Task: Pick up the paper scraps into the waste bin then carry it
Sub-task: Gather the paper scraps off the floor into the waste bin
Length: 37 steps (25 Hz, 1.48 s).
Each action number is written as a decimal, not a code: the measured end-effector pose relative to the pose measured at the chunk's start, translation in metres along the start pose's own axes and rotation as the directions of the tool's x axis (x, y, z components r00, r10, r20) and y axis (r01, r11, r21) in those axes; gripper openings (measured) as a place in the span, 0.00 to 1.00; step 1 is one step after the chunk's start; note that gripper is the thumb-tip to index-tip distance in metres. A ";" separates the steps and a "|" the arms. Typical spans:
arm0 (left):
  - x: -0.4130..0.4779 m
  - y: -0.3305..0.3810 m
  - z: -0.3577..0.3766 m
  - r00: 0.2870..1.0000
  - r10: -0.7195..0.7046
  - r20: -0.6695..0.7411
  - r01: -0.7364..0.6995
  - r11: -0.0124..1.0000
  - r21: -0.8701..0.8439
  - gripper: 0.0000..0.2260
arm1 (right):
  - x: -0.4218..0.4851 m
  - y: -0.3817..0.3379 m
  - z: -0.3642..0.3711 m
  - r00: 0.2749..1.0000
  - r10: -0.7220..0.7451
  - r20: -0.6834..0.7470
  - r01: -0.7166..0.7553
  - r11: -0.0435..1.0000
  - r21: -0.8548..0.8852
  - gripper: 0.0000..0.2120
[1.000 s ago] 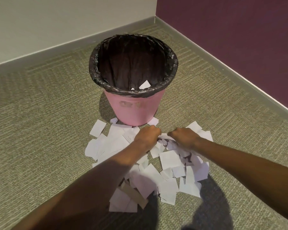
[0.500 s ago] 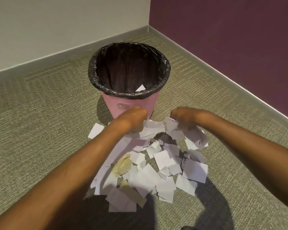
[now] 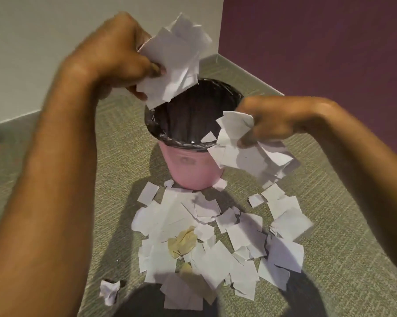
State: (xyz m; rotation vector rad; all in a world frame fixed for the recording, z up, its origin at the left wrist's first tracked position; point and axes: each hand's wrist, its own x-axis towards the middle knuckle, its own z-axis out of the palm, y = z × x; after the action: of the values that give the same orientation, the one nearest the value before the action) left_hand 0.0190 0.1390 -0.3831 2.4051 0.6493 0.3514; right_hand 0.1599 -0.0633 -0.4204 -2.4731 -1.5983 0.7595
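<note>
A pink waste bin [image 3: 190,167] with a black liner stands on the carpet near the room's corner. My left hand [image 3: 115,56] is raised above the bin's left rim, shut on a bunch of white paper scraps [image 3: 174,56]. My right hand [image 3: 275,121] is lower, at the bin's right rim, shut on a second bunch of scraps [image 3: 247,154]. Many more white scraps [image 3: 215,243] lie on the floor in front of the bin, with a crumpled yellowish piece [image 3: 182,243] among them. One scrap shows inside the bin [image 3: 208,137].
A crumpled white scrap [image 3: 110,291] lies apart at the lower left. A white wall [image 3: 44,42] stands behind the bin and a purple wall [image 3: 318,42] to the right, meeting in a corner. Bare carpet [image 3: 55,225] surrounds the pile.
Both hands rose from the floor pile with bunches of scraps, the left now high over the bin, the right at its rim. The view moved closer.
</note>
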 end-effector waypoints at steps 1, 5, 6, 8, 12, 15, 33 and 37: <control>0.010 -0.009 0.012 1.000 -0.020 -0.016 0.019 0.999 -0.039 0.07 | 0.002 -0.003 -0.001 1.000 -0.004 -0.009 0.004 1.000 -0.002 0.16; 0.031 -0.044 0.069 0.993 -0.111 -0.030 0.112 0.993 0.046 0.11 | 0.012 -0.009 0.004 0.998 -0.011 -0.061 0.010 1.000 -0.016 0.14; 0.033 -0.049 0.081 0.996 -0.075 -0.041 0.077 0.995 0.056 0.10 | 0.013 -0.009 0.002 0.997 -0.004 -0.080 0.005 1.000 0.015 0.14; 0.032 -0.057 0.097 0.999 0.000 -0.053 0.002 1.000 0.027 0.12 | 0.013 -0.009 -0.003 0.988 0.031 -0.153 -0.011 0.992 0.126 0.13; 0.028 -0.068 0.104 0.994 -0.027 -0.107 0.008 0.985 -0.173 0.15 | 0.025 0.000 -0.009 0.909 0.181 -0.376 0.017 0.885 0.466 0.09; 0.024 -0.075 0.095 0.980 -0.071 -0.188 0.030 0.977 -0.212 0.05 | 0.045 0.008 -0.004 0.800 0.368 -0.474 -0.008 0.796 0.605 0.20; -0.057 -0.222 0.186 0.720 -0.602 0.344 0.571 0.797 0.198 0.20 | 0.090 0.025 0.038 0.746 0.412 -0.522 -0.027 0.803 0.595 0.21; -0.073 -0.227 0.220 0.706 -0.562 0.431 0.499 0.826 0.260 0.47 | 0.085 0.026 0.044 0.802 0.264 -0.537 0.066 0.853 0.517 0.25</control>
State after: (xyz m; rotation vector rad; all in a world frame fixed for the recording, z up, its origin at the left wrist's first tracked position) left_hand -0.0387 0.1482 -0.7020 2.1473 1.0955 -0.5551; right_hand 0.1893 -0.0083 -0.4976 -2.0960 -0.8873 0.2952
